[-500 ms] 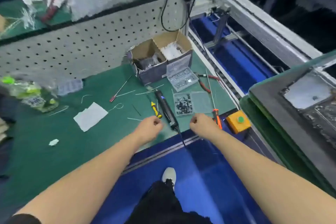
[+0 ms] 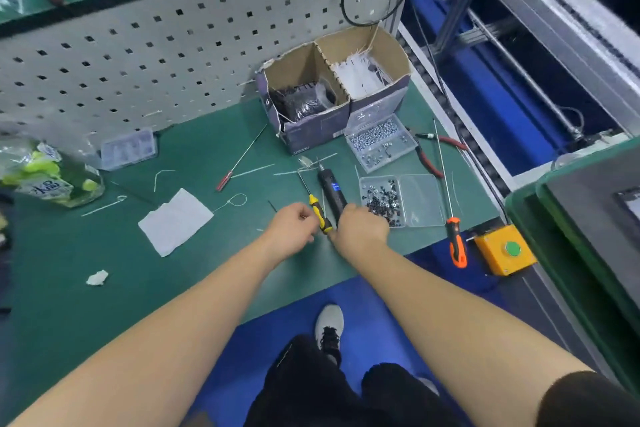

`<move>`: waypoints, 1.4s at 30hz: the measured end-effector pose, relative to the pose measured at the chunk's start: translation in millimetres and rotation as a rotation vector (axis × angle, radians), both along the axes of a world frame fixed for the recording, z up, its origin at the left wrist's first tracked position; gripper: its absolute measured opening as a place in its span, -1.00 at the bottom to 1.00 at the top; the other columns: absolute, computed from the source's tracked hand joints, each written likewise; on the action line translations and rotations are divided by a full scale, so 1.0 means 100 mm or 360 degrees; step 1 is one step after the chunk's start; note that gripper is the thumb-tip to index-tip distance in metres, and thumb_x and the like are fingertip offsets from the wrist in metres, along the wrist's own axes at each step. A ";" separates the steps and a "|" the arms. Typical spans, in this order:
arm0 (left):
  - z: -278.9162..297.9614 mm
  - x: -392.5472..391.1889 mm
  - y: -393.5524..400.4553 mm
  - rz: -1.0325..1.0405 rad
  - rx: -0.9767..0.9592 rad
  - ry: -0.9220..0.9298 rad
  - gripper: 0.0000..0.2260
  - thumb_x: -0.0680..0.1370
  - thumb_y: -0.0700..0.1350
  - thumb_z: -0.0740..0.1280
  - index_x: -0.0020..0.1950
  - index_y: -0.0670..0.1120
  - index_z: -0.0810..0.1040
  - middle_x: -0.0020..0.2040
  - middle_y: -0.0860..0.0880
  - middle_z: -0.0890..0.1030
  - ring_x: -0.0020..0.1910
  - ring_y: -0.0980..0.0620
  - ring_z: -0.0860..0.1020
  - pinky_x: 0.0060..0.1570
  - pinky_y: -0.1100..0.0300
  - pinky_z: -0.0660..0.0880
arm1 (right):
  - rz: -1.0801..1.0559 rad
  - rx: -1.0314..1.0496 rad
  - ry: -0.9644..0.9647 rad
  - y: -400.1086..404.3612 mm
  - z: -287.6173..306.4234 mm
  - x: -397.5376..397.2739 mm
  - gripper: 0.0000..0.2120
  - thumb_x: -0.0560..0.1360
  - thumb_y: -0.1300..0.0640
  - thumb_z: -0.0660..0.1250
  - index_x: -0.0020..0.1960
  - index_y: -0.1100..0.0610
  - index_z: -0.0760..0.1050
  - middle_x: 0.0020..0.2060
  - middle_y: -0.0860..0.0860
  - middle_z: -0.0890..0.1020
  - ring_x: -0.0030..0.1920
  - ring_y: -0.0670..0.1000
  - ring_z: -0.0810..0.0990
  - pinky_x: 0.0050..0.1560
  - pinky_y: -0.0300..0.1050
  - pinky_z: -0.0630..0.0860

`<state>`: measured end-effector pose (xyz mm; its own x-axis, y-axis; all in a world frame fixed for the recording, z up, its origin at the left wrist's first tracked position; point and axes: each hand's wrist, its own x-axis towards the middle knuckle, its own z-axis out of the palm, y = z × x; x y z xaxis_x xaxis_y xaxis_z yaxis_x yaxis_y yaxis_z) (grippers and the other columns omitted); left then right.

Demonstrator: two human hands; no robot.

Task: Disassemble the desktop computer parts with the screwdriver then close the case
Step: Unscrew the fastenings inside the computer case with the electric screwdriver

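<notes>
The right hand (image 2: 362, 230) closes around the lower end of the black electric screwdriver (image 2: 331, 194) lying on the green counter (image 2: 69, 288); the left hand (image 2: 294, 230) is curled just beside it, at the yellow-handled screwdriver (image 2: 320, 213), though whether it grips it cannot be told. The computer case (image 2: 595, 218) sits well apart at the right edge. Judged from this, disassembly and closing remain to be done.

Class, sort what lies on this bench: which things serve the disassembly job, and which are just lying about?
For the job:
electric screwdriver, under the right hand
yellow screwdriver, by the left hand
orange screwdriver
screw trays

Lying about:
white paper
drink bottle
red cutters
</notes>
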<state>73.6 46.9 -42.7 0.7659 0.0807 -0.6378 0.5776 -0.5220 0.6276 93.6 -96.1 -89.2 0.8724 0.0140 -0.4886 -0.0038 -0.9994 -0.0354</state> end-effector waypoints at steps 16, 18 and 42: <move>0.66 0.41 -1.34 0.0185 -0.0852 0.0130 -0.50 0.63 0.29 0.14 0.16 -0.10 0.59 -0.01 -0.16 0.74 -0.13 -0.13 0.67 -0.08 -0.03 0.58 | -0.0595 0.0864 -0.0252 -1.37 1.46 -0.34 -0.66 0.33 -0.26 0.38 -0.12 -0.04 0.42 -0.28 -0.06 0.57 -0.28 0.05 0.56 -0.38 -0.12 0.38; 0.93 0.35 -1.97 0.0079 -0.1060 0.0013 -0.53 0.66 0.25 0.12 0.13 -0.08 0.63 0.03 -0.18 0.73 -0.12 -0.08 0.68 -0.13 0.04 0.55 | -0.0727 0.0915 -0.0394 -1.83 1.78 -0.57 -0.69 0.33 -0.24 0.38 -0.11 -0.05 0.45 -0.29 -0.05 0.61 -0.31 0.01 0.59 -0.35 -0.11 0.48; 1.98 -2.22 -7.45 -0.1141 -0.0838 0.0099 -0.40 0.50 0.33 0.35 0.29 -0.12 0.61 0.15 -0.14 0.70 0.16 -0.17 0.66 0.30 -0.17 0.52 | -0.0596 0.0083 -0.1339 -6.69 2.37 -4.14 -0.02 0.32 0.41 0.47 0.59 -0.09 0.17 0.52 0.07 0.37 0.17 0.13 0.61 -0.38 -0.10 0.36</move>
<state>-148.1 -698.5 155.0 0.4822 -0.7200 -0.4991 0.2643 -0.4236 0.8664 -320.0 -765.4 147.8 0.8919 -0.3368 0.3017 -0.2794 -0.9351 -0.2180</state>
